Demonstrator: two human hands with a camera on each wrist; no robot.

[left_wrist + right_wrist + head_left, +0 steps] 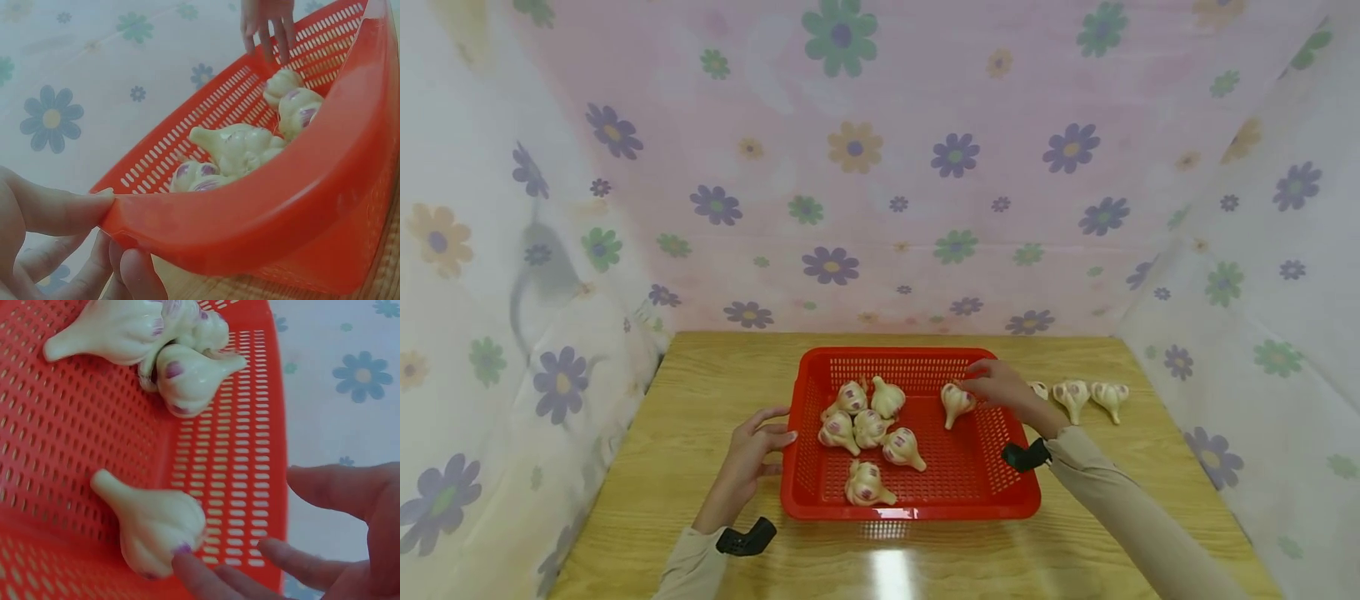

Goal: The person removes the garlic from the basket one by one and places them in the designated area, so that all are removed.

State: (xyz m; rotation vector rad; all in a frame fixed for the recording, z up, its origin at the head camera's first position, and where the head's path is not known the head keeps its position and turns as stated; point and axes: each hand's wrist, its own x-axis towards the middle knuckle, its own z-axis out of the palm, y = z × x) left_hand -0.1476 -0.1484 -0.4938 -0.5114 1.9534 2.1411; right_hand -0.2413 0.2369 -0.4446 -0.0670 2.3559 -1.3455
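Observation:
A red plastic basket (pixel 917 513) with slotted walls stands on the table, holding several garlic bulbs. My left hand (pixel 751 457) grips the basket's left rim; in the left wrist view the thumb lies on the edge and the fingers are below it. Over the right side of the basket is my right hand (pixel 1003 387), its fingers spread and holding nothing. Just by its fingertips a garlic bulb (pixel 159 528) lies on the basket floor; whether one finger touches it I cannot tell. The other bulbs, such as this garlic bulb (pixel 904 448), cluster in the left half.
Right of the basket, on the wooden table (pixel 700 367), lie a garlic bulb (pixel 1072 398) and another garlic bulb (pixel 1109 398); a third is partly hidden behind my right wrist. Flower-patterned cloth (pixel 850 208) hangs behind and on both sides.

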